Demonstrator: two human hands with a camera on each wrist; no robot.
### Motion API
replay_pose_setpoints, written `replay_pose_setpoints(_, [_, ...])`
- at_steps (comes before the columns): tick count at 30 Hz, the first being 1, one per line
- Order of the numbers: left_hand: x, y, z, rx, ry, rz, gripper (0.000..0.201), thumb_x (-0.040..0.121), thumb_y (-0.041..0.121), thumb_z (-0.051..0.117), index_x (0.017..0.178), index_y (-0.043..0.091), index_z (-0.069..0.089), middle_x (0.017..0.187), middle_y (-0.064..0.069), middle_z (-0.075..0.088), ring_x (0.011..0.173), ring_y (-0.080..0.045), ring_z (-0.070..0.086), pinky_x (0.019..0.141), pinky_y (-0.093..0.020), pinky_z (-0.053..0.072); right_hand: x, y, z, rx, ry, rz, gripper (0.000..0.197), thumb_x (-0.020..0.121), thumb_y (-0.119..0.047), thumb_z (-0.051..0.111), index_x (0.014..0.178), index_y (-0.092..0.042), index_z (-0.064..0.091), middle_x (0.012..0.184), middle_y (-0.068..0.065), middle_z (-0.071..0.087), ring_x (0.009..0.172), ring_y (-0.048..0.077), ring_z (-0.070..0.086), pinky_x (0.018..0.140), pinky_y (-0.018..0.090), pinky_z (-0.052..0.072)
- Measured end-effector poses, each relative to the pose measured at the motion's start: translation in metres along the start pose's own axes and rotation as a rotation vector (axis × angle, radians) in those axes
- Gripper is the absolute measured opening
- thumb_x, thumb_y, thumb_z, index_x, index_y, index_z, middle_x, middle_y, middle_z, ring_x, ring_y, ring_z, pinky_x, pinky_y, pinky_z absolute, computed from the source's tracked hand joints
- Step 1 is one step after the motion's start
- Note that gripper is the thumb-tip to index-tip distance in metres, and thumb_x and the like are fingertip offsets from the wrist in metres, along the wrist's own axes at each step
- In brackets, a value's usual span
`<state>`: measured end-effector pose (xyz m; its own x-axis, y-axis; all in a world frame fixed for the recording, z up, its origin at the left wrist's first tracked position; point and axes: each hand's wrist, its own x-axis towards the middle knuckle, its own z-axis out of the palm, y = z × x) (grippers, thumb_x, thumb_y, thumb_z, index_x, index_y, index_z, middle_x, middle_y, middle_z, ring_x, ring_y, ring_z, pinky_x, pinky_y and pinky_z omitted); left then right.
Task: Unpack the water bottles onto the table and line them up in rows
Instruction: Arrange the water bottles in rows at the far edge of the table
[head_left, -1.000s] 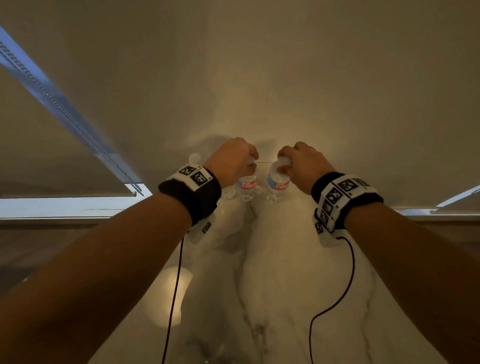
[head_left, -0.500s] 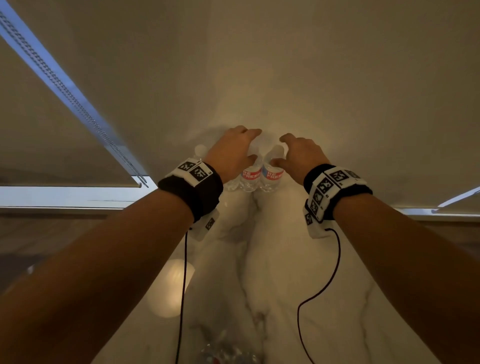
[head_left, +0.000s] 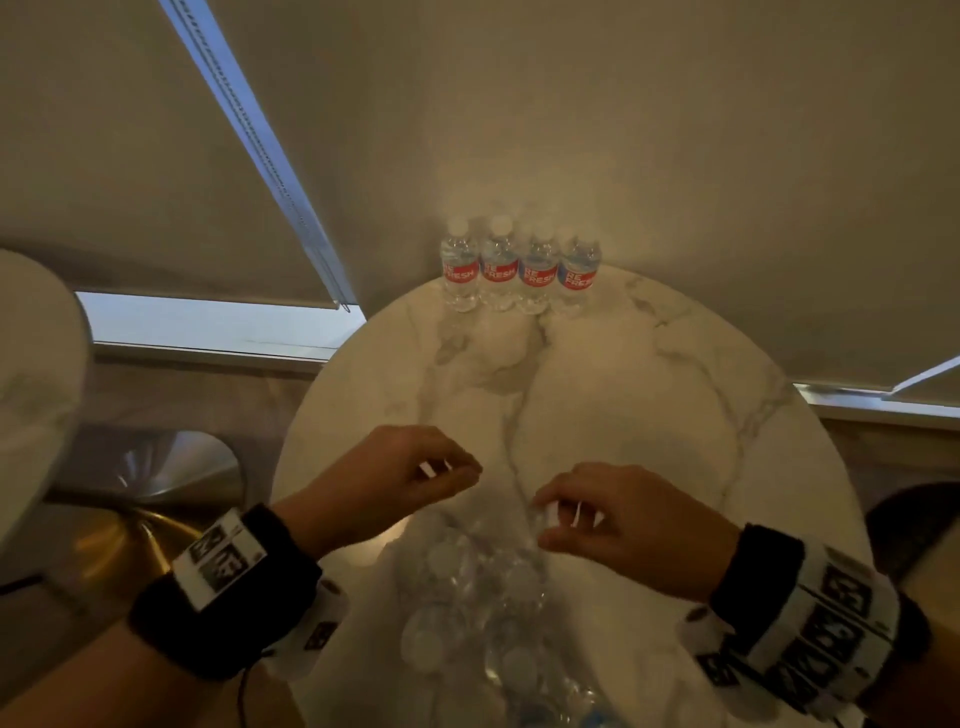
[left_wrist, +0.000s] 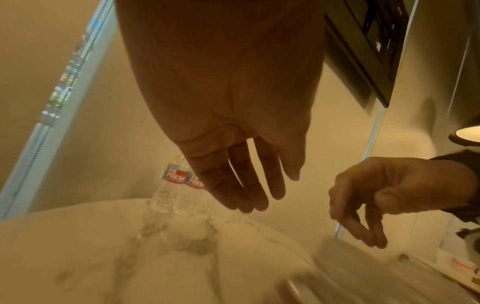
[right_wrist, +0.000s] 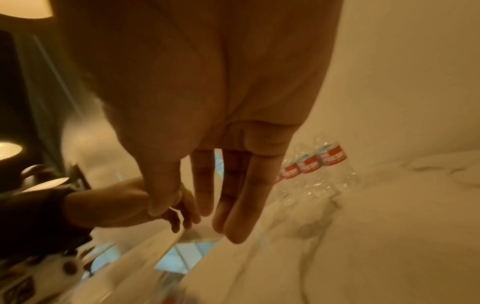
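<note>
Four bottles stand upright in one row at the far edge of the table, side by side and touching or nearly so. Each is clear ribbed plastic with a white cap and a red and blue label. The table is round, its top white marble with grey veins. At the near edge lies the pack, clear film around more bottles; about eight white caps show through, though blur makes the count unsure. The left hand and right hand hover over the pack, fingers loosely curled and empty. Each wrist wears one black band with printed markers.
</note>
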<state>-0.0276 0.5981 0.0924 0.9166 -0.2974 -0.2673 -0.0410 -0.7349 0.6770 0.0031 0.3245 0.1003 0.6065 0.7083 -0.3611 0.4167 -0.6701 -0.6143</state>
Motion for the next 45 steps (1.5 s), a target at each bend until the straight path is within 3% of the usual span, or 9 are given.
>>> replay_pose_setpoints(5, [-0.054, -0.006, 0.046, 0.152, -0.111, -0.025, 0.053, 0.076, 0.073, 0.061, 0.12, 0.043, 0.061, 0.116, 0.022, 0.053, 0.1, 0.004, 0.053, 0.08, -0.015, 0.053, -0.009, -0.016, 0.051, -0.194, -0.201, -0.125, 0.051, 0.089, -0.061, 0.054, 0.134, -0.037, 0.044, 0.114, -0.003, 0.052, 0.095, 0.018, 0.057, 0.081, 0.031, 0.048])
replay_pose_setpoints(10, [-0.055, -0.012, 0.056, 0.117, -0.03, -0.084, 0.039, 0.079, 0.042, 0.077, 0.114, 0.032, 0.063, 0.111, 0.01, 0.049, 0.082, -0.008, 0.061, 0.079, -0.027, 0.056, -0.002, -0.015, 0.056, -0.239, -0.088, -0.098, 0.038, 0.098, -0.045, 0.05, 0.131, -0.025, 0.048, 0.119, 0.003, 0.055, 0.099, 0.026, 0.059, 0.084, 0.037, 0.049])
replay_pose_setpoints(17, [0.009, -0.011, 0.007, 0.143, 0.107, -0.094, 0.033, 0.081, 0.033, 0.077, 0.11, 0.02, 0.069, 0.104, -0.001, 0.059, 0.079, -0.011, 0.05, 0.075, -0.02, 0.041, 0.047, -0.003, -0.016, -0.182, 0.123, 0.062, 0.03, 0.092, -0.041, 0.061, 0.112, -0.019, 0.059, 0.097, 0.002, 0.066, 0.09, 0.025, 0.062, 0.073, 0.03, 0.039])
replay_pose_setpoints(21, [0.069, -0.011, -0.032, 0.175, 0.227, -0.095, 0.034, 0.081, 0.035, 0.077, 0.11, 0.017, 0.07, 0.098, -0.004, 0.058, 0.082, -0.017, 0.051, 0.074, -0.023, 0.037, 0.098, 0.006, -0.065, -0.205, 0.235, 0.16, 0.029, 0.091, -0.043, 0.062, 0.108, -0.02, 0.058, 0.086, -0.005, 0.056, 0.084, 0.022, 0.059, 0.071, 0.028, 0.037])
replay_pose_setpoints(24, [0.115, -0.012, -0.057, 0.156, 0.288, -0.092, 0.031, 0.081, 0.032, 0.077, 0.105, 0.013, 0.07, 0.096, -0.003, 0.058, 0.087, -0.022, 0.057, 0.076, -0.029, 0.043, 0.14, 0.01, -0.092, -0.2, 0.265, 0.183, 0.03, 0.092, -0.039, 0.062, 0.112, -0.018, 0.059, 0.088, -0.005, 0.054, 0.083, 0.02, 0.055, 0.072, 0.028, 0.037])
replay_pose_setpoints(27, [0.152, -0.018, -0.073, 0.15, 0.309, -0.083, 0.023, 0.084, 0.024, 0.076, 0.101, 0.008, 0.07, 0.089, 0.001, 0.051, 0.081, -0.019, 0.053, 0.07, -0.02, 0.032, 0.18, 0.014, -0.105, -0.164, 0.276, 0.18, 0.031, 0.092, -0.033, 0.063, 0.117, -0.016, 0.06, 0.101, 0.001, 0.065, 0.092, 0.022, 0.061, 0.077, 0.03, 0.044])
replay_pose_setpoints(31, [0.192, -0.039, -0.079, 0.171, 0.33, -0.116, 0.026, 0.085, 0.022, 0.075, 0.104, 0.005, 0.069, 0.09, -0.003, 0.053, 0.084, -0.021, 0.055, 0.072, -0.025, 0.035, 0.223, 0.024, -0.104, -0.176, 0.301, 0.197, 0.028, 0.092, -0.033, 0.062, 0.113, -0.014, 0.06, 0.107, 0.01, 0.069, 0.097, 0.029, 0.064, 0.084, 0.04, 0.053])
replay_pose_setpoints(40, [0.215, -0.069, -0.077, 0.204, 0.424, -0.121, 0.033, 0.083, 0.033, 0.075, 0.107, 0.011, 0.07, 0.098, -0.01, 0.059, 0.086, -0.029, 0.06, 0.073, -0.032, 0.043, 0.255, 0.038, -0.099, -0.184, 0.404, 0.213, 0.036, 0.091, -0.034, 0.063, 0.12, -0.012, 0.058, 0.11, 0.017, 0.066, 0.102, 0.035, 0.062, 0.082, 0.039, 0.049])
replay_pose_setpoints(45, [0.198, -0.071, -0.077, 0.152, 0.4, -0.182, 0.062, 0.08, 0.039, 0.078, 0.131, 0.011, 0.059, 0.118, -0.012, 0.058, 0.096, -0.028, 0.062, 0.085, -0.035, 0.049, 0.229, 0.03, -0.102, -0.116, 0.403, 0.209, 0.061, 0.086, -0.031, 0.071, 0.139, -0.016, 0.045, 0.113, 0.013, 0.069, 0.105, 0.031, 0.064, 0.083, 0.035, 0.048])
